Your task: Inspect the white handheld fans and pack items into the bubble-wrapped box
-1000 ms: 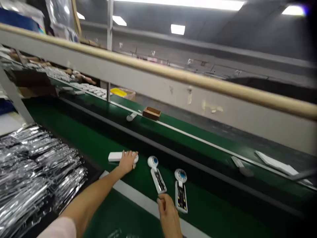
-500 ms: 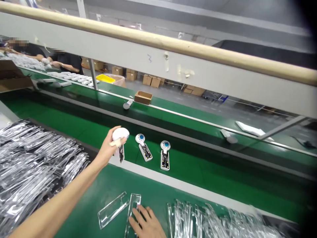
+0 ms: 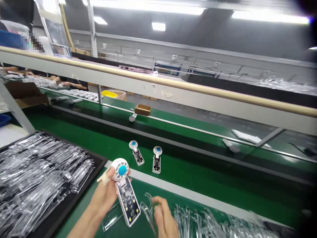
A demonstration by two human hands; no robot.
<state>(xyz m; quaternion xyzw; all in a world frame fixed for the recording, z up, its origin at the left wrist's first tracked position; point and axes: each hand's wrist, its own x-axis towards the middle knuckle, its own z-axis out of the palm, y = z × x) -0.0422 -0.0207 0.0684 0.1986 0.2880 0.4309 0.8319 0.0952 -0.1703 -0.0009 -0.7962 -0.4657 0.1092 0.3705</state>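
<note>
My left hand (image 3: 105, 191) grips a white round-headed device (image 3: 127, 200) by its head, which has a blue centre. The device's rectangular body faces me, its circuit board exposed. Lower right of it, my right hand (image 3: 164, 216) pinches a clear plastic frame (image 3: 148, 211), tilted up off the green surface. A second clear frame (image 3: 112, 219) lies flat, partly hidden behind my left hand and the device. Beyond, two similar devices lie on the green belt: one at the left (image 3: 136, 153), one at the right (image 3: 157, 160), both with boards showing.
A black tray (image 3: 99, 165) at left holds many clear frames. More clear frames (image 3: 205, 221) lie at right front. A small cardboard box (image 3: 143, 109) stands across the belt beneath a long rail (image 3: 158, 81). Other people's arms (image 3: 71, 84) show at far left.
My left hand has brought the device nearer and turned its board towards me. My right hand has lifted a clear frame it was resting on. The view has tilted up.
</note>
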